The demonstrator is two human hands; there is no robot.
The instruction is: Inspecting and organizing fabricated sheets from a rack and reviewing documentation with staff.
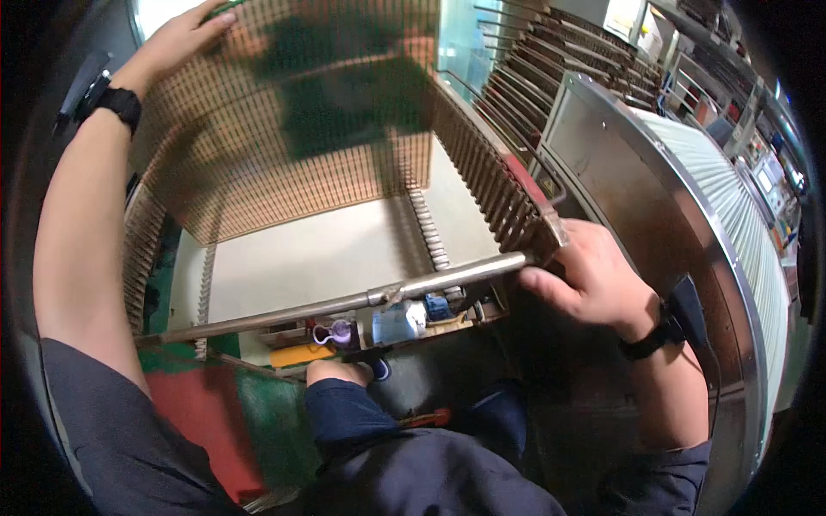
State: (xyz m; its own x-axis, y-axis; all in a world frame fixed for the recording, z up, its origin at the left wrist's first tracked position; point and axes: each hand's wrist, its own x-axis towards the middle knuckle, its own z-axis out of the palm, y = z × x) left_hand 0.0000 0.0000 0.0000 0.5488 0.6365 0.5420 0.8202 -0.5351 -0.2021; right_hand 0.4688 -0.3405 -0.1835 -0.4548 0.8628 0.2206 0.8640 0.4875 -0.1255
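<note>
A large, see-through brown panel with a fine grid stands upright in a slotted metal rack. My left hand is up at the panel's top left, fingers closed over its edge; the far fingertips are partly hidden. At the rack's near right corner, my right hand grips the frame where the round front bar meets the toothed side rail. Its thumb lies just below the bar. Under the panel is a pale base board, crossed by ribbed strips.
Below the front bar, a shelf holds purple-handled scissors, an orange item and a light-blue packet. To the right stands a metal-edged rack of pale sheets. Several brown slotted racks are behind it. My legs are close below the shelf.
</note>
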